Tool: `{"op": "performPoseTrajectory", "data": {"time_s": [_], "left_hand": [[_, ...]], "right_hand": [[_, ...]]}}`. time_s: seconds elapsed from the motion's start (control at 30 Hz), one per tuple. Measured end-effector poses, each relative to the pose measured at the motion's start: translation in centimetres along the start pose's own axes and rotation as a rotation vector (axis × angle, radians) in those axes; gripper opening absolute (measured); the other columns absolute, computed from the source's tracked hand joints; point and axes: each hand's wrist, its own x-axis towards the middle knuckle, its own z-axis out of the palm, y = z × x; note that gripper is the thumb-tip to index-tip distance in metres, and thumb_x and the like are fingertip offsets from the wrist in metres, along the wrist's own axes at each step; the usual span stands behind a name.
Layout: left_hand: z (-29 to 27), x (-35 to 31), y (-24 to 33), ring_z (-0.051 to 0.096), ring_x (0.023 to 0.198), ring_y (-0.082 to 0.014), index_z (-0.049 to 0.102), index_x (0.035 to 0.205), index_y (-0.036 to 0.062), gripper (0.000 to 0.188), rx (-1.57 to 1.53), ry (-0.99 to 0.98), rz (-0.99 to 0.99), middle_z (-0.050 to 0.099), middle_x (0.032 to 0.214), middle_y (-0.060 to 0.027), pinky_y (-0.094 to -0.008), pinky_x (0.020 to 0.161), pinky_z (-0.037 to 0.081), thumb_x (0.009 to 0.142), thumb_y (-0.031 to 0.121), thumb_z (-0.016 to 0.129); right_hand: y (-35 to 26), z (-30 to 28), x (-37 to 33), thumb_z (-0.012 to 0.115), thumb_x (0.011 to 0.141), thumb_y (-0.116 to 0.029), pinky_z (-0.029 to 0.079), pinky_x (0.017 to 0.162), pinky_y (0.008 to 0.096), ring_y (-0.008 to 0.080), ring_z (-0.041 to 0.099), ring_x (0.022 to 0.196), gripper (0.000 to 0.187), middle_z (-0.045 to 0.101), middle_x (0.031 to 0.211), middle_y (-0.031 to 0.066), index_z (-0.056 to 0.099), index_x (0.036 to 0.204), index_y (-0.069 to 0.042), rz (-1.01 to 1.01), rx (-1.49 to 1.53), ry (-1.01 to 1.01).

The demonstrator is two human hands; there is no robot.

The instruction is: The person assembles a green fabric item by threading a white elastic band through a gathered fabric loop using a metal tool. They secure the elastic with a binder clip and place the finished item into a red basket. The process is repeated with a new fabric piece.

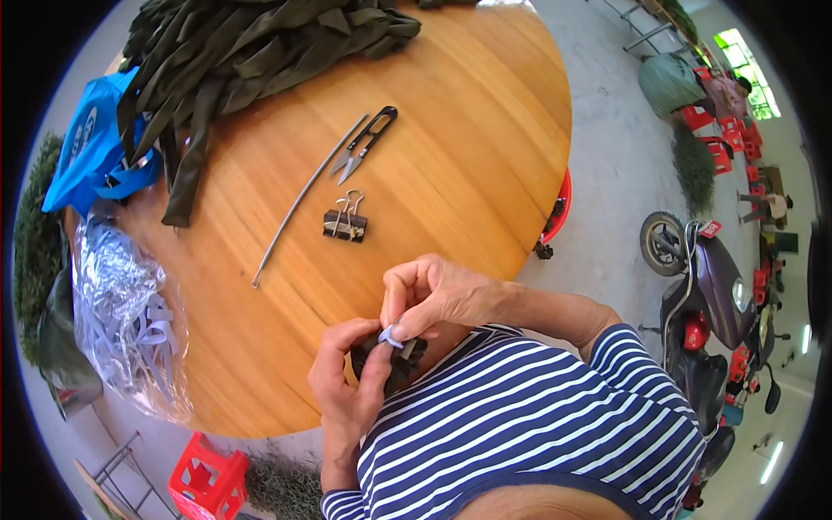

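Observation:
Close to my body, at the table's near edge, my left hand is closed around a bunched dark green fabric piece. My right hand pinches a pale lilac elastic band at the top of that bunch, the fingers of both hands nearly meeting. Part of the fabric is hidden behind my fingers. Beyond my hands lie a black binder clip, a pair of black-handled thread snips with the blades pointing toward me, and a long thin metal rod.
Dark green fabric strips are heaped at the far left of the round wooden table. A blue bag and a clear plastic bag of lilac elastic sit at its left edge. A red stool and a motorbike stand nearby.

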Motion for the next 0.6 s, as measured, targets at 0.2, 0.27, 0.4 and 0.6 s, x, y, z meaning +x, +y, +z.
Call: {"op": "performPoseTrajectory", "data": {"time_s": [0.2,0.27,0.4,0.6], "left_hand": [[-0.8,0.3,0.5,0.051,0.066,-0.0073,0.057,0.087,-0.003,0.01,-0.21,-0.076,-0.418,0.057,0.073,-0.0028,-0.0197,0.06,0.042,0.08,0.003,0.058],[0.1,0.6,1.1,0.049,0.064,-0.0049,0.057,0.084,-0.0032,0.008,-0.222,-0.007,-0.401,0.056,0.07,-0.0005,-0.0187,0.059,0.041,0.081,0.004,0.058],[1.0,0.2,0.2,0.048,0.064,-0.0044,0.057,0.082,-0.0023,0.006,-0.235,0.122,-0.265,0.056,0.071,-0.0005,-0.0186,0.057,0.04,0.081,0.003,0.059],[0.5,-0.1,-0.7,0.044,0.062,-0.0026,0.057,0.082,-0.0012,0.009,-0.362,0.138,-0.326,0.053,0.069,0.0022,-0.0173,0.054,0.037,0.084,0.007,0.057]], "right_hand": [[0.7,0.6,-0.2,0.066,0.068,0.001,0.045,0.054,0.0247,0.0159,0.056,0.064,0.013,0.06,0.075,0.0076,0.054,0.072,-0.003,-0.567,-0.738,0.058],[0.9,0.8,-0.1,0.065,0.067,0.004,0.046,0.055,0.027,0.0204,0.057,0.065,0.014,0.06,0.076,0.0096,0.054,0.073,-0.003,-0.842,-1.061,0.178],[1.6,1.5,1.5,0.065,0.067,0.006,0.046,0.053,0.0278,0.0208,0.057,0.064,0.017,0.06,0.076,0.0095,0.054,0.075,-0.003,-1.126,-1.146,0.376],[2.5,0.8,2.2,0.066,0.07,0.005,0.046,0.054,0.026,0.0192,0.058,0.065,0.017,0.061,0.078,0.0112,0.054,0.079,-0.002,-1.125,-0.98,0.347]]}}
